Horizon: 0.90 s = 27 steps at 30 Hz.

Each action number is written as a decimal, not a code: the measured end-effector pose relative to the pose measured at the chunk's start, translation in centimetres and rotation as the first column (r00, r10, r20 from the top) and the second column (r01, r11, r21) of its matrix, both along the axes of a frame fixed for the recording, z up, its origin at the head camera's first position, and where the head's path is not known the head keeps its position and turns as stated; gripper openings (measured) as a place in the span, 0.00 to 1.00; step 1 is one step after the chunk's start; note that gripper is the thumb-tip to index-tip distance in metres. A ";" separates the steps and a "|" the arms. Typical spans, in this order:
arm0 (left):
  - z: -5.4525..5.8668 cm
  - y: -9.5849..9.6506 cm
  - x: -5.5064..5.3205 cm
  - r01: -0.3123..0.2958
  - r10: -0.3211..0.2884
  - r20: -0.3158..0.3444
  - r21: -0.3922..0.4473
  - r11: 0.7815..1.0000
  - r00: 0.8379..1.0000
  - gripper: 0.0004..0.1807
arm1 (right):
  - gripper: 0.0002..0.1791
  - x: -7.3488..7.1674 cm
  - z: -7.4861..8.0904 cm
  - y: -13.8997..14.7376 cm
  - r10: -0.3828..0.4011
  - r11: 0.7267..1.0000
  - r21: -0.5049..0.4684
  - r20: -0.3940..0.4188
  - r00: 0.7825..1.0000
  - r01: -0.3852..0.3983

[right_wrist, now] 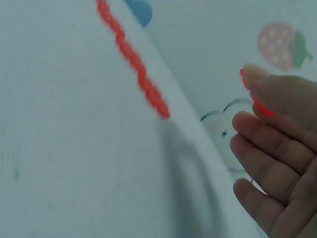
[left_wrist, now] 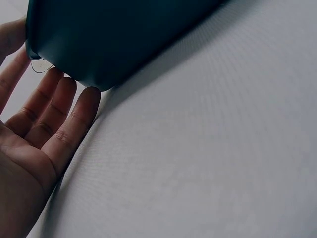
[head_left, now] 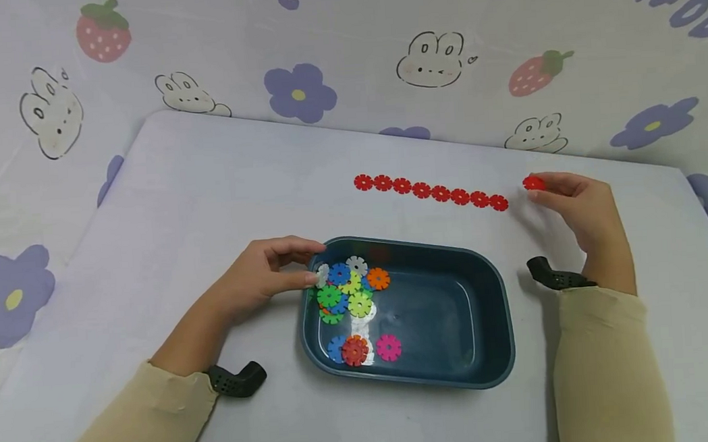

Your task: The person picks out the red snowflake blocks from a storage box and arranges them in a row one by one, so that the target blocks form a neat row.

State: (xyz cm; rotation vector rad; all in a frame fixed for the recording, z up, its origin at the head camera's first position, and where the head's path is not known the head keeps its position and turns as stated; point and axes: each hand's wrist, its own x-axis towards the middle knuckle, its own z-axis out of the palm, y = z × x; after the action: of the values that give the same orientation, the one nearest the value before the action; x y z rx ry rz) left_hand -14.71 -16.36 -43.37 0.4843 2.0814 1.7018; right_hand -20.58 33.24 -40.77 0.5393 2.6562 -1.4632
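My left hand [head_left: 272, 273] grips the left end of a dark teal plastic basin [head_left: 424, 379], its thumb at the rim and its other fingers along the outer wall [left_wrist: 124, 39]. Inside, near that thumb, lie several notched plastic discs [head_left: 360, 305] in green, yellow, blue, orange and grey. My right hand [head_left: 581, 210] pinches a red notched disc [head_left: 533, 183] between thumb and fingertips, raised above the table. To its left runs a line of several red discs [head_left: 440, 193], apart from the one in hand; the right wrist view shows this line [right_wrist: 133, 59] too.
A pink disc [head_left: 389, 347], a red disc [head_left: 355, 351] and a partly covered blue disc [head_left: 336, 350] lie near the basin's front wall. The white table [head_left: 218, 182] ends at the back against a printed cloth [head_left: 348, 32] with flowers, rabbits and strawberries.
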 end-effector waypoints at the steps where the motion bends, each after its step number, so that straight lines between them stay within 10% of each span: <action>1: 0.0 0.0 0.0 -0.002 0.002 0.000 0.001 1.000 1.000 0.21 | 0.35 -0.1 -0.5 0.2 -0.004 0.999 0.043 0.035 0.999 0.002; 27: 0.0 0.0 0.1 -0.003 0.003 -0.007 0.000 1.000 1.000 0.21 | 0.40 -0.3 -2.2 0.2 0.204 0.910 0.340 0.132 0.970 -0.237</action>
State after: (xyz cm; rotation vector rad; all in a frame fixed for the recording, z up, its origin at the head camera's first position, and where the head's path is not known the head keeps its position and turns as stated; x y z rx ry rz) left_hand -14.65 -16.34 -43.34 0.4880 2.0879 1.7038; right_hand -20.87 33.39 -42.93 0.3005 2.8057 -0.8812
